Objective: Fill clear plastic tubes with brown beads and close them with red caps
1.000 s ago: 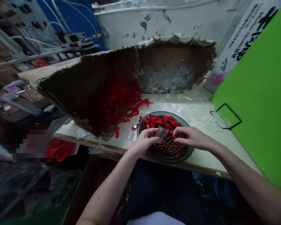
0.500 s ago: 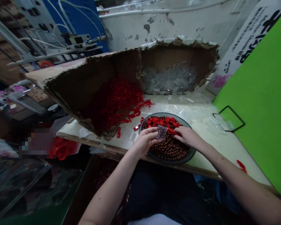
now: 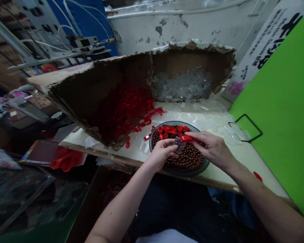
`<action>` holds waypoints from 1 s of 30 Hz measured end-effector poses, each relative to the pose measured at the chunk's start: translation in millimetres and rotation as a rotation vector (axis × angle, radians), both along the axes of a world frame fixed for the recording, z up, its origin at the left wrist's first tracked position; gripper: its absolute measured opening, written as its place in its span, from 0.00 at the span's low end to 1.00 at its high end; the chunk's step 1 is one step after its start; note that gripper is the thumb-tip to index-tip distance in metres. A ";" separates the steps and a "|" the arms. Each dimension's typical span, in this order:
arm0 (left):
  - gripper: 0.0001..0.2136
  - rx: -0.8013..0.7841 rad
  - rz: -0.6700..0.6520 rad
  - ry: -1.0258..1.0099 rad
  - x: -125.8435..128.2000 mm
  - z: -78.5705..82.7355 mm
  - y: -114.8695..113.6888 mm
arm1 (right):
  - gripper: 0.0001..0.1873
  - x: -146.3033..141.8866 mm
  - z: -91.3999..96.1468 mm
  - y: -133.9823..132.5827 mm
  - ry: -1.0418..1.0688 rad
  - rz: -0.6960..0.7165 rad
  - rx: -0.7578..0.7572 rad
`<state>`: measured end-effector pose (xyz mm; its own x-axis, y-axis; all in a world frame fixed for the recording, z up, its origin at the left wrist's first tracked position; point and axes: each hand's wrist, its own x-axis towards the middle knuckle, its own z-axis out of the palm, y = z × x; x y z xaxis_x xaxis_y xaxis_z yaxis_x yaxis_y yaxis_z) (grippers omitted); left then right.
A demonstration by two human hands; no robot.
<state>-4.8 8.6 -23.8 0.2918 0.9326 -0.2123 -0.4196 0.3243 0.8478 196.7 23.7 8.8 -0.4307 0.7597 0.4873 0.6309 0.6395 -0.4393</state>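
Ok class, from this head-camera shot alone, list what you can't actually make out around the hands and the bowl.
Head view only:
The contents of the small clear bag in the left hand: too small to tell.
The end of the red piece in the right hand: hidden by its fingers.
The brown beads beneath the other red pieces: covered by them.

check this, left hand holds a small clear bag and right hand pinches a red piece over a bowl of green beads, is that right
No: the head view shows brown beads in the bowl, not green. The left hand holds the small clear bag and the right hand pinches a red piece over the bowl.
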 end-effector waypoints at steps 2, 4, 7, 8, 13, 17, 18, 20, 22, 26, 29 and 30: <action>0.14 -0.015 -0.016 -0.019 -0.3 0.2 -0.9 | 0.16 -1.0 0.7 -2.0 -0.019 -0.035 0.045; 0.13 -0.045 -0.023 -0.060 -1.0 1.0 -1.7 | 0.16 -0.7 0.1 -2.9 -0.016 -0.071 0.061; 0.11 -0.073 -0.017 -0.120 -1.6 2.2 -1.9 | 0.16 -0.3 -0.5 -3.5 -0.006 -0.119 0.069; 0.10 -0.080 -0.015 -0.135 -1.5 2.5 -1.9 | 0.16 -0.5 -0.3 -3.8 -0.009 -0.130 0.068; 0.15 -0.149 -0.025 -0.152 0.7 5.4 -2.3 | 0.18 -3.4 1.5 -5.2 -0.053 -0.141 0.064; 0.17 -0.160 -0.030 -0.153 1.8 6.8 -3.0 | 0.17 -5.0 1.3 -5.4 -0.057 -0.131 0.090; 0.17 -0.158 -0.033 -0.155 1.8 6.6 -3.0 | 0.17 -5.3 1.1 -5.4 -0.059 -0.126 0.096; 0.17 -0.156 -0.038 -0.157 1.5 5.8 -2.6 | 0.17 -6.0 0.3 -5.5 -0.065 -0.113 0.104; 0.17 -0.156 -0.036 -0.159 1.3 4.8 -2.3 | 0.17 -6.7 -1.4 -5.4 -0.077 -0.099 0.110; 0.13 -0.103 -0.028 -0.128 2.6 3.4 -3.4 | 0.17 -7.5 -7.9 -5.0 -0.119 -0.082 0.148; 0.16 -0.068 -0.030 -0.091 4.4 2.6 -5.2 | 0.17 -7.7 -13.5 -5.4 -0.163 -0.054 0.163; 0.16 -0.065 -0.031 -0.084 4.9 2.2 -5.6 | 0.17 -7.7 -14.9 -5.7 -0.170 -0.041 0.162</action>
<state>0.2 3.0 -21.6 0.3401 0.9078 -0.2454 -0.4773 0.3915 0.7867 189.0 18.0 -6.1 -0.4871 0.6961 0.5274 0.7141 0.6651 -0.2183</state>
